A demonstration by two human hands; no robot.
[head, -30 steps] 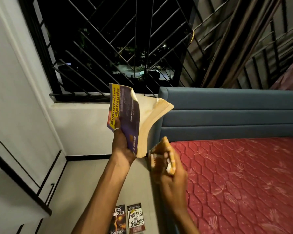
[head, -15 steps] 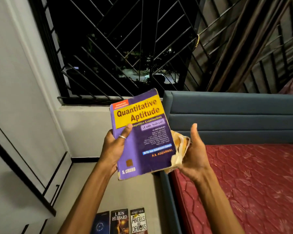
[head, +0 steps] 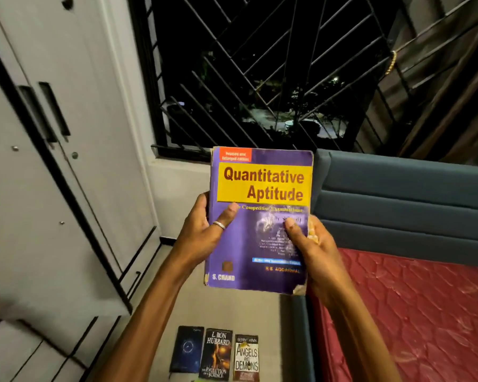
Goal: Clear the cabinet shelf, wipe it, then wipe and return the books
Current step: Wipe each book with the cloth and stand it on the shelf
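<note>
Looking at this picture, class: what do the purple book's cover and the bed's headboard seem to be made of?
Purple book: glossy paper or card cover, judging by the glare patch, frayed lower corner and worn edges. Headboard: blue-grey padded upholstery, matte, with soft horizontal channels; fabric or faux leather, hard to tell.

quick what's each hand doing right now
Left hand: holds the book by its left edge.
Right hand: holds the book's right edge, cloth tucked behind.

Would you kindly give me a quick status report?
Left hand and right hand both grip purple book. Cloth pinched behind it. Three books on floor below.
</note>
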